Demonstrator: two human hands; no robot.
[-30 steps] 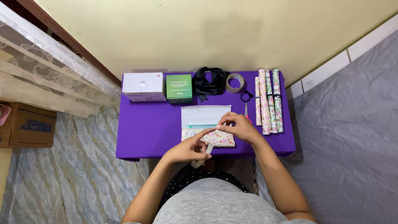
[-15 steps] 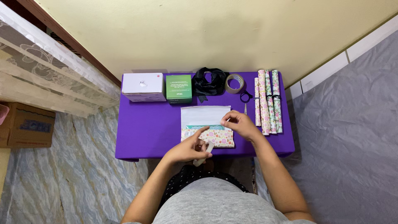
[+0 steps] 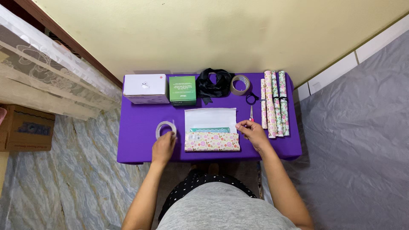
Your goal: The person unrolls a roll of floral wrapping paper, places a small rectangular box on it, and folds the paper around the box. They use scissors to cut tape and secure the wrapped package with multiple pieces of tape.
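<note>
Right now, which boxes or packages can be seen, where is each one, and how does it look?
White box: back left of the purple table, rectangular, small picture on top.
Green box: right beside it, squarish.
Floral-wrapped package: front centre, flat, between both hands.
Brown cardboard box: floor, far left, blue print.

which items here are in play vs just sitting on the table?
In play:
left hand on clear tape roll
right hand at right edge of half-wrapped box
floral paper folded over the box front

Lying about:
white box
green box
black ribbon
brown tape
scissors
paper rolls
</note>
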